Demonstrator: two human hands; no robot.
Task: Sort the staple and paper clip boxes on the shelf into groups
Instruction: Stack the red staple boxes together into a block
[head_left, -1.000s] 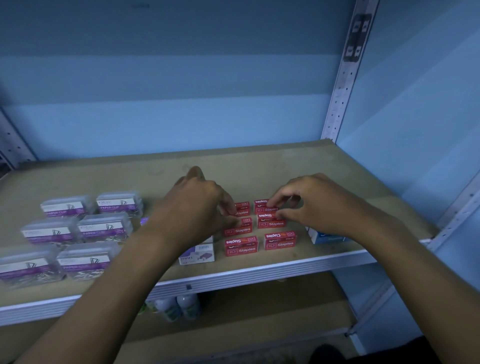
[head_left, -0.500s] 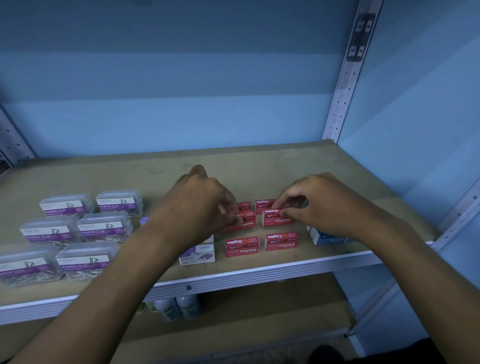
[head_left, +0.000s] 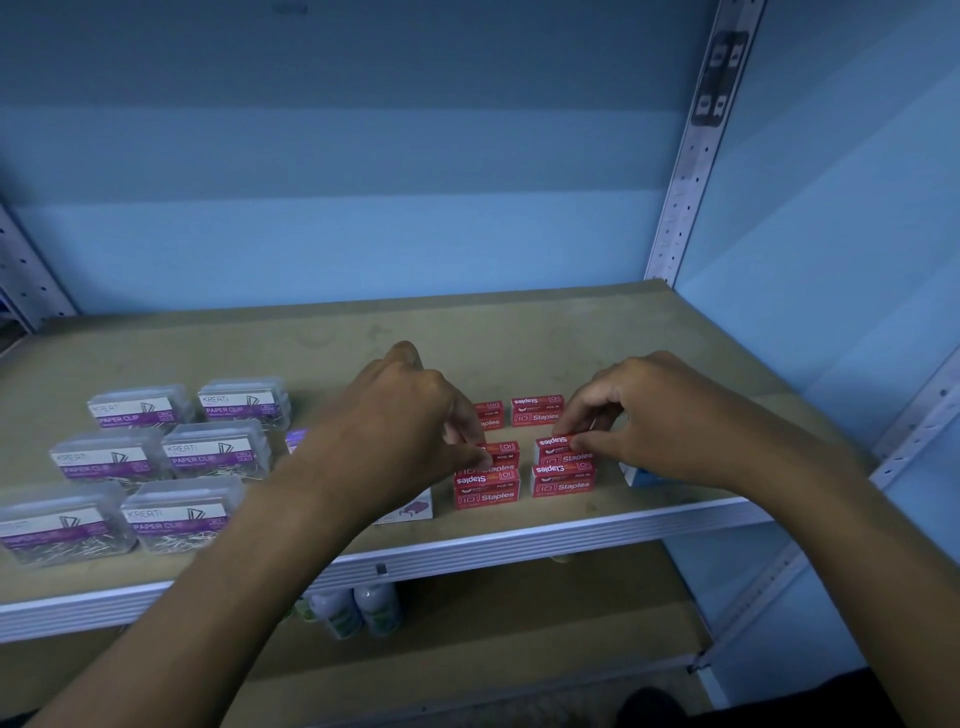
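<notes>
Both hands pinch red staple boxes in the grid near the shelf (head_left: 519, 322) front edge, left hand (head_left: 400, 415) on one (head_left: 501, 453), right hand (head_left: 649, 415) on another (head_left: 563, 451); a careless nudge risks knocking neighbouring boxes askew or off the edge.

blue box (head_left: 640, 475) mostly behind right hand (head_left: 670, 415)
</notes>
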